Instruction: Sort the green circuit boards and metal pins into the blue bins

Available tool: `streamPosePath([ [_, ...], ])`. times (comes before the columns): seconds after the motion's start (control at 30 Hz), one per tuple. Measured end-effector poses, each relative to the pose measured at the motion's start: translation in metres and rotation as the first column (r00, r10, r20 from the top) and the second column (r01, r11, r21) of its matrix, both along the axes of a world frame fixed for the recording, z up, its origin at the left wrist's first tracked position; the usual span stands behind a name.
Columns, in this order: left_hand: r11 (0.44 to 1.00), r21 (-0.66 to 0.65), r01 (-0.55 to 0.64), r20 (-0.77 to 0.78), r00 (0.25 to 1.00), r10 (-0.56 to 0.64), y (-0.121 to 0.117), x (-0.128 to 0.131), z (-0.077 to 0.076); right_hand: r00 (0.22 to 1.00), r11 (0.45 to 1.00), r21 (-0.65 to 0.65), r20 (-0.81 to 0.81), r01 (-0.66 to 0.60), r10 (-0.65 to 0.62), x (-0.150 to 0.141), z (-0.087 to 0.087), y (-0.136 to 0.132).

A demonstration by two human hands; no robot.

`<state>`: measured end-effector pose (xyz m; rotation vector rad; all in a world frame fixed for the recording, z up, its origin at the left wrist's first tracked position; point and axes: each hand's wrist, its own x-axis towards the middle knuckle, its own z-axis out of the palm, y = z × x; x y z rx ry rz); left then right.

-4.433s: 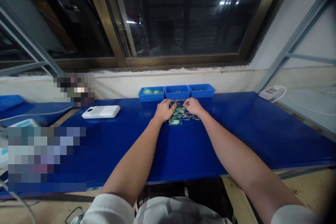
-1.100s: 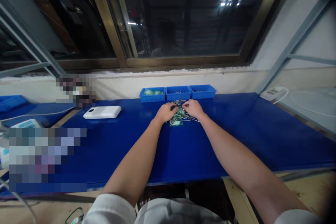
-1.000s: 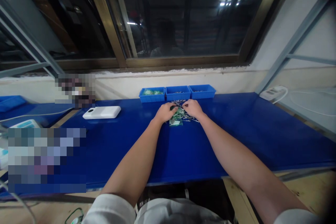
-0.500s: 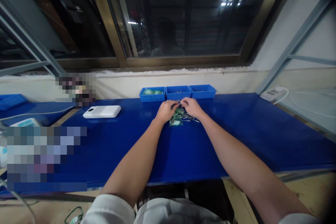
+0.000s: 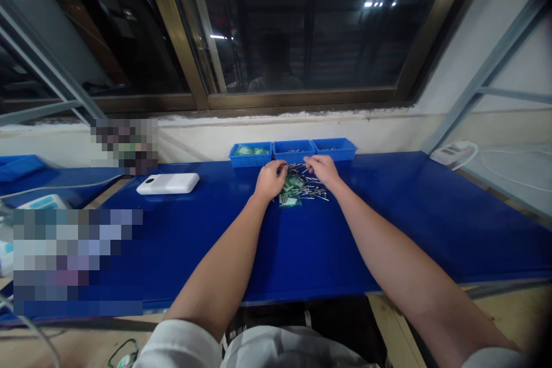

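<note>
My left hand (image 5: pixel 271 179) is at the left side of a pile of thin metal pins or screws (image 5: pixel 317 191), its fingers curled together; what they hold, if anything, is too small to make out. Across the pile, my right hand (image 5: pixel 325 171) has thumb and fingers pinched close to the metal pieces, and I cannot tell what is between them. Green-tinted plastic bags (image 5: pixel 292 188) with small pieces inside lie between and just below the hands, against the loose metal.
Behind the hands stand three blue bins: the left bin (image 5: pixel 250 161) with green bags, the middle bin (image 5: pixel 294 157) and right bin (image 5: pixel 334 156) with small metal pieces. A white power bank (image 5: pixel 169 183) lies left on the blue table (image 5: pixel 207 224). A power strip (image 5: pixel 451 153) sits far right.
My right hand has moved right, away from my left, and the gap between them shows more of the metal pieces. My left hand has hardly shifted.
</note>
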<state>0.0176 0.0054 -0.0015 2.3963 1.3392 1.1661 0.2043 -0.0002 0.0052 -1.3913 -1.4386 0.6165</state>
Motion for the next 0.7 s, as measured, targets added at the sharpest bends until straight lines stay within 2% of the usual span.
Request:
streamPosePath([
  [0.1,0.999,0.013,-0.034,0.001,0.999,0.034,0.005,-0.002,-0.004,0.995,0.996,-0.004,0.011,0.095,-0.095,0.004,0.004,0.004],
  [0.17,0.999,0.026,-0.037,-0.011,0.999,0.037,0.007,-0.003,-0.006,0.995,1.0,-0.001,-0.091,0.031,-0.031,0.004,0.008,0.008],
  [0.27,0.999,0.035,-0.029,-0.036,0.999,0.03,0.007,-0.003,-0.008,0.965,0.991,-0.03,-0.234,-0.128,0.117,0.003,0.011,0.012],
  [0.37,0.999,0.023,-0.037,-0.048,0.998,0.039,0.007,-0.003,-0.008,0.963,0.985,-0.099,-0.245,-0.141,0.113,0.004,0.007,0.013],
  [0.47,0.999,0.002,-0.048,-0.052,0.997,0.048,0.008,-0.003,-0.008,0.993,0.993,-0.108,-0.112,-0.051,0.039,0.007,-0.001,0.013],
  [0.57,0.998,-0.033,-0.06,-0.095,0.994,0.057,0.007,-0.003,-0.008,0.991,0.997,-0.07,0.133,0.017,-0.008,0.009,-0.009,0.011],
  [0.7,0.997,-0.072,-0.017,-0.203,0.979,0.002,0.003,-0.002,-0.007,0.872,0.994,-0.047,0.486,0.1,-0.064,0.01,-0.014,0.007],
])
